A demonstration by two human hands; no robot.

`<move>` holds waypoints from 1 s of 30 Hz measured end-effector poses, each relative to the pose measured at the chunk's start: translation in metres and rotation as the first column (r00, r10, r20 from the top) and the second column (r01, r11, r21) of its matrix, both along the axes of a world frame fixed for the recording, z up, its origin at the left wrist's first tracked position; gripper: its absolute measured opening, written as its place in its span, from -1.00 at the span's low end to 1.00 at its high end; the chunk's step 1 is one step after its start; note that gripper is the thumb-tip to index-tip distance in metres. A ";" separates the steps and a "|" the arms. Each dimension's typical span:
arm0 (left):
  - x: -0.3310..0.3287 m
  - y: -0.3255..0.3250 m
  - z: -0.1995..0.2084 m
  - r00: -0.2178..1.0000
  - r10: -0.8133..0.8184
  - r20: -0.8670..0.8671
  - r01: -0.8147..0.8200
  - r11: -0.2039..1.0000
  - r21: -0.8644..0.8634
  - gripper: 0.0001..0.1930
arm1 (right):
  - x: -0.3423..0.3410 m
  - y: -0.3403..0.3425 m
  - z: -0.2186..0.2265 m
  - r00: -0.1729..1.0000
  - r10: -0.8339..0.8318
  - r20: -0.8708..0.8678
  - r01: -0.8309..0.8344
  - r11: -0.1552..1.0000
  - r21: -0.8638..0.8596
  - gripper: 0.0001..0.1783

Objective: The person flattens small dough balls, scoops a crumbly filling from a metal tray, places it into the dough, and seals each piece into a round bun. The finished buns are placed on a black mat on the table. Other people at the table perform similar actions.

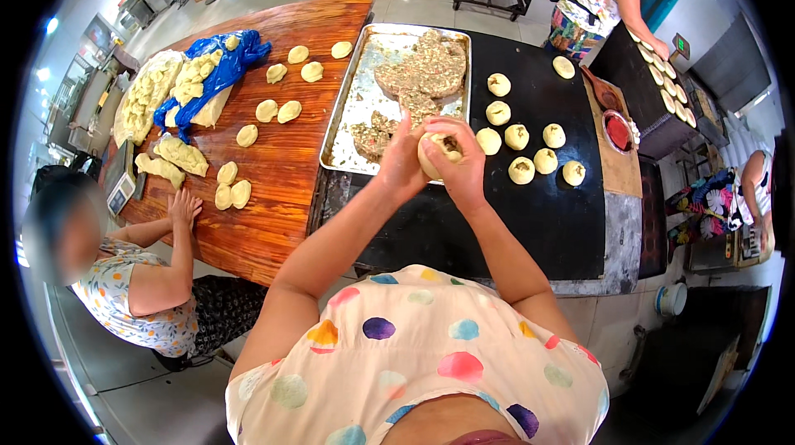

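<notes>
Between my two hands is a round filled dough bun (432, 162), with brown filling showing through the gap at its top. My left hand (403, 162) cups the bun from the left. My right hand (462, 162) wraps it from the other side, fingers curled over the top edge. Both hands are above the near right edge of a metal tray (338, 126) that holds a mound of chopped filling (422, 72). To the right, several filled buns (517, 137) stand on a black board (530, 230), filling visible at their tops.
At left, a wooden table (273, 159) carries flat dough rounds (240, 194), dough lumps and a blue plastic sheet (203, 81). A co-worker's hands (184, 209) press there. A bowl of red paste (617, 130) sits far right; another person handles dough rounds on a dark block (638, 105).
</notes>
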State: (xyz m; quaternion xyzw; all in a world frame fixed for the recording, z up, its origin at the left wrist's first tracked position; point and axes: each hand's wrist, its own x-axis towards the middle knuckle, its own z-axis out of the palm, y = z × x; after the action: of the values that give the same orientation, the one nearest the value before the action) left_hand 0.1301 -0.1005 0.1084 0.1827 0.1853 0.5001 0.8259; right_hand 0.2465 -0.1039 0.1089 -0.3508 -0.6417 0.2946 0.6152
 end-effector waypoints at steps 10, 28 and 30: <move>-0.024 -0.001 0.003 0.947 -0.183 -0.265 0.211 0.974 0.078 -0.31 | 0.008 0.008 -0.019 0.998 0.057 0.002 -0.057 0.995 -0.088 -0.67; -0.014 -0.009 -0.013 0.998 0.066 0.006 -0.065 0.992 -0.105 -0.35 | -0.010 0.003 -0.010 0.980 0.119 -0.159 -0.133 0.988 -0.082 -0.81; 0.001 0.001 -0.035 0.963 0.263 -0.059 -0.264 0.964 -0.018 -0.33 | -0.014 0.001 -0.010 0.997 0.081 0.009 -0.081 0.996 0.036 -0.82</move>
State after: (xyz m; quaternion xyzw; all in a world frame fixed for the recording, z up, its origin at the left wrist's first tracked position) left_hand 0.1315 -0.1000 0.0731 0.1599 0.2373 0.5978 0.7488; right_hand 0.2325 -0.1026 0.0987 -0.3144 -0.6630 0.3062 0.6065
